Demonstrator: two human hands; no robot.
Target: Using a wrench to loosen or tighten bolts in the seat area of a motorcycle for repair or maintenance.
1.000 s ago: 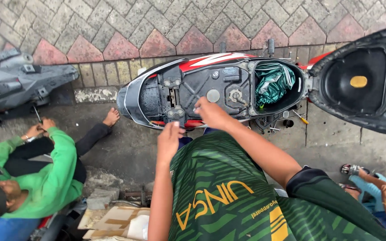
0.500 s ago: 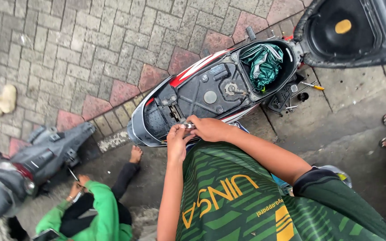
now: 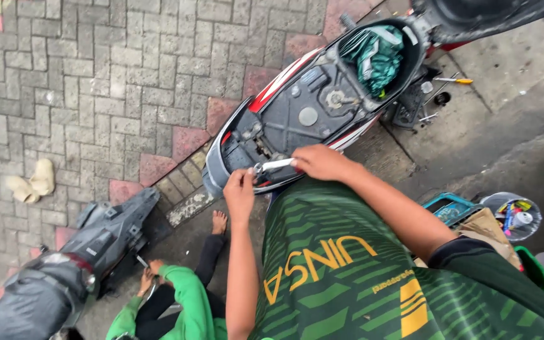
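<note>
Metal wrench (image 3: 276, 165), short and silvery, lies across the rear edge of the open scooter body (image 3: 297, 113), between the person's two hands. It looks stiff and fairly light, smooth enough to slip if the fingers are oily, and the bare handle end is the sensible place to take hold, leaving the head free on the fastener. The right hand (image 3: 322, 162) closes its grip around that handle end, fingers curled and pinching the shaft. The left hand (image 3: 240, 192) has its fingertips pressed together at the tool's head, probably steadying a socket or bolt there, though the spot is too small to tell.

The scooter's seat is raised, showing a dark plastic tray with a green cloth bag (image 3: 376, 53) stuffed in the storage well. A yellow-handled screwdriver (image 3: 454, 80) lies on the pavement beside the machine. Lower left, another person in a green sleeve (image 3: 184, 296) crouches near a second grey scooter (image 3: 77, 258).
</note>
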